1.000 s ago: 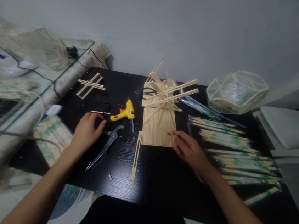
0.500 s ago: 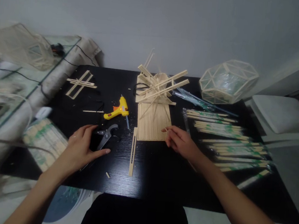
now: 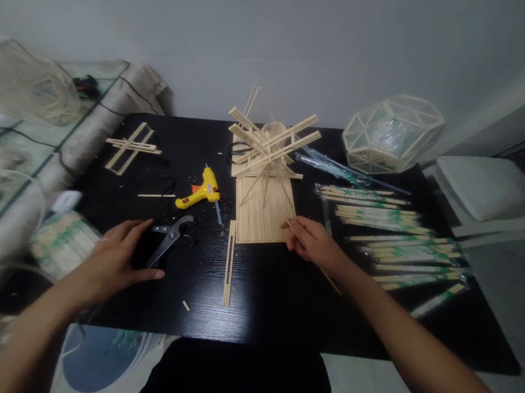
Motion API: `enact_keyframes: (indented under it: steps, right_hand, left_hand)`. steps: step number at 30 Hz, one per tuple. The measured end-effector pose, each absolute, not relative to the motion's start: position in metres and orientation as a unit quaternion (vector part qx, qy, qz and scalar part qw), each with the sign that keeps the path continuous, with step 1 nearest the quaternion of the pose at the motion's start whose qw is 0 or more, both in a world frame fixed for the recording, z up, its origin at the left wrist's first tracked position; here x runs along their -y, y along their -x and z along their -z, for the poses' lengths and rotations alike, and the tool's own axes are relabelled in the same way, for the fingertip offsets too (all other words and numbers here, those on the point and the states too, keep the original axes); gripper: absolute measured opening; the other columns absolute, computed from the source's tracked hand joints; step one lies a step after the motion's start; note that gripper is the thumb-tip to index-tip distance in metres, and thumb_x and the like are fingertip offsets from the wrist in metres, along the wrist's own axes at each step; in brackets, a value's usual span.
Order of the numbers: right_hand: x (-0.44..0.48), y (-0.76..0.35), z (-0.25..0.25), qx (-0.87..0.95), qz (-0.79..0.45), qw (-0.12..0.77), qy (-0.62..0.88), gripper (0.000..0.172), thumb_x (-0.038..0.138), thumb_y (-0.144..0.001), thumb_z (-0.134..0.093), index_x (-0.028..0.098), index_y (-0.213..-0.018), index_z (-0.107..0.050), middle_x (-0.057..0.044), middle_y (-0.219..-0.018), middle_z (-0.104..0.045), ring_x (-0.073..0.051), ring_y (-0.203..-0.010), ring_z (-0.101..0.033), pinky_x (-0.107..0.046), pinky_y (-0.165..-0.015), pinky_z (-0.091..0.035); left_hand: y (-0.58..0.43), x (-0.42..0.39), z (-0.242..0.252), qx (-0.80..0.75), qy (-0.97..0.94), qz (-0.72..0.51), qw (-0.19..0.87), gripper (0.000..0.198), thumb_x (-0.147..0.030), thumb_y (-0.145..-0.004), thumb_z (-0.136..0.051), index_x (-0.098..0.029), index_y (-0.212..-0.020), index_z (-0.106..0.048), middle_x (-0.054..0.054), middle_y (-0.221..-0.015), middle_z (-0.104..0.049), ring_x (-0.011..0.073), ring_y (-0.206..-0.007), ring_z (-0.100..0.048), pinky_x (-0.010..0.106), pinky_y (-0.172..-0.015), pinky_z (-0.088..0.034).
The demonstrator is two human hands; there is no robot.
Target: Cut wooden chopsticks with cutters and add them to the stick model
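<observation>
My right hand [image 3: 310, 242] is closed around a thin wooden chopstick [image 3: 332, 283], whose far end runs back under my wrist. It hovers by the right edge of a flat panel of sticks glued side by side [image 3: 260, 215]. My left hand [image 3: 117, 262] is open, thumb and fingers spread, beside a grey metal cutter [image 3: 167, 246] lying on the table; it appears to hold nothing. Between the hands lies a narrow piece of joined sticks [image 3: 230, 262], with a short cut-off [image 3: 186, 305] nearer me. Behind the panel stands a windmill-like stick model [image 3: 272, 144] with crossed blades.
A yellow glue gun [image 3: 200, 191] lies left of the panel, and a crossed stick frame [image 3: 132, 147] farther left. Wrapped chopstick packs [image 3: 377, 218] spread over the right side. A faceted stick lantern [image 3: 393, 135] stands at back right. A bucket [image 3: 102, 361] is below the table edge.
My left hand has moved left and slightly down, away from the cutter. My right hand still holds the chopstick, more of which now shows. The whole view has shifted slightly.
</observation>
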State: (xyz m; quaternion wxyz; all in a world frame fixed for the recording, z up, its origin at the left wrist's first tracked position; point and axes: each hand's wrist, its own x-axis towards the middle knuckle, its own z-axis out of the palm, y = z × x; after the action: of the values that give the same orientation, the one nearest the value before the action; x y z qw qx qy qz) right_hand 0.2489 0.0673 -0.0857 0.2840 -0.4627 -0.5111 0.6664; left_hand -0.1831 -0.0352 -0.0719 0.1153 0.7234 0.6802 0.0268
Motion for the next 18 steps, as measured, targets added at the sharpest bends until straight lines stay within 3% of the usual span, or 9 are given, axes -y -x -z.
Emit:
enact_keyframes:
  steps: [5, 9, 18]
  right_hand:
    - [-0.068, -0.248, 0.09, 0.513, -0.657, 0.291, 0.47, 0.038, 0.052, -0.096, -0.056, 0.016, -0.103, -0.063, 0.004, -0.06, -0.059, -0.006, -0.038, -0.032, -0.02, -0.035, -0.021]
    - [-0.068, -0.247, 0.093, 0.53, -0.646, 0.287, 0.469, 0.038, 0.052, -0.096, -0.056, 0.016, -0.101, -0.063, 0.004, -0.059, -0.06, -0.006, -0.038, -0.034, -0.02, -0.035, -0.022]
    - [-0.066, -0.249, 0.091, 0.53, -0.649, 0.285, 0.465, 0.036, 0.05, -0.098, -0.054, 0.016, -0.101, -0.062, 0.003, -0.062, -0.061, -0.006, -0.041, -0.037, -0.019, -0.036, -0.024]
  left_hand:
    - [0.175, 0.029, 0.064, -0.67, -0.731, -0.048, 0.12, 0.074, -0.074, -0.079, -0.064, -0.026, -0.136, -0.06, 0.016, -0.122, -0.063, 0.04, -0.108, -0.064, 0.055, -0.097, -0.053]
    - [0.171, 0.03, 0.064, -0.66, -0.738, -0.064, 0.126, 0.058, -0.065, -0.089, -0.056, -0.027, -0.134, -0.06, 0.015, -0.122, -0.062, 0.0375, -0.108, -0.064, 0.055, -0.098, -0.053]
    - [0.171, 0.031, 0.071, -0.629, -0.76, -0.074, 0.147, 0.056, -0.042, -0.088, -0.054, -0.02, -0.14, -0.054, 0.017, -0.131, -0.061, 0.0363, -0.116, -0.064, 0.052, -0.103, -0.054]
